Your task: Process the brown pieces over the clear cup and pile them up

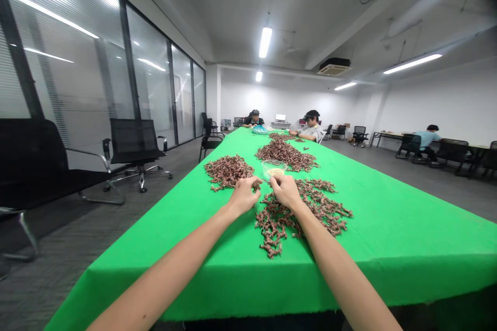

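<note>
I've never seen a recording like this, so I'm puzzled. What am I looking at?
There's no machine: this single picture comes from a camera on someone's head, looking forward and down. Their left hand and right hand reach over a green tablecloth. On it lie heaps of small brown pieces and a clear bowl with pale bits inside. Anything between the fingertips is too small to make out. Two other people are farther along.
</note>
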Demonstrator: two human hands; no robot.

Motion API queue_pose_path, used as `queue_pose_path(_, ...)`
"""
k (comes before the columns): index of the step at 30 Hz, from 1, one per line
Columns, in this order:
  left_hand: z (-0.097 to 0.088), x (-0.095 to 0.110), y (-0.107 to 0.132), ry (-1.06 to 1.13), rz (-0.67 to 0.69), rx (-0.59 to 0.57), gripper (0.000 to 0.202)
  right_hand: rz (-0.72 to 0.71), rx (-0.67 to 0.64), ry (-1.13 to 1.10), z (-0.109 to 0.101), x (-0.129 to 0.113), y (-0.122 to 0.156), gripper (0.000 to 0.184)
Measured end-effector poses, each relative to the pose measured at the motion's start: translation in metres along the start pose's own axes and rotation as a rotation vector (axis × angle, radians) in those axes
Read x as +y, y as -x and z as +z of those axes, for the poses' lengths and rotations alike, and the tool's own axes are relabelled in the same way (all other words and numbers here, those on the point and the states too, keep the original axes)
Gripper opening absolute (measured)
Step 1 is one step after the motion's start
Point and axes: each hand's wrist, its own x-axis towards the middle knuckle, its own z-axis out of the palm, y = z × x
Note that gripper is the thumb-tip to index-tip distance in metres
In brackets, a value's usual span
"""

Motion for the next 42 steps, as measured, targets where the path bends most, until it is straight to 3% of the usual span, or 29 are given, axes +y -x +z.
queue_pose_path(20,-0.0040,0.0051,0.0023,-0.067,-0.022,-0.041,0.042,0.024,-0.028,0.000,0.0014,0.0011,0.0004,0.040)
queue_pose_path(42,-0.0058,0.0105,0.0048,-0.176,-0.072,-0.094,0.033,0.017,-0.031,0.014,0.0005,-0.0006,0.0010,0.040)
